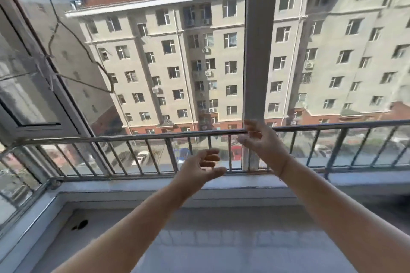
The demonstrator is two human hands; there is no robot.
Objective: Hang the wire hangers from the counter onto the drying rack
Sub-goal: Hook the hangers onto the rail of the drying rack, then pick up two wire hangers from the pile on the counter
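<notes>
Wire hanger (82, 55), the only one in view, hangs high at the left against the window glass (137, 51), its hook running up toward the top of the frame; what it hangs from is cut off. Nearest the camera, the pale counter (199, 250) lies bare apart from a small dark mark near its left corner, with no hangers visible on it. Above it both forearms reach forward. The left hand (203, 167) is open and empty, palm turned inward, fingers loosely spread just before the metal railing (133, 136). The right hand (260, 139) is raised higher, fingers released and blurred, close to the railing's top bar and the white window post (260, 40); whether it touches either cannot be told. Both hands hold nothing, so the moment looks like a pause between hangers, or near the end of the job. The next move would likely call for turning back to the counter for another hanger, if any remain out of view. The railing bars and the post hem the hands in ahead; open room lies over the counter. Beyond the glass stands an apartment block (199, 40).
</notes>
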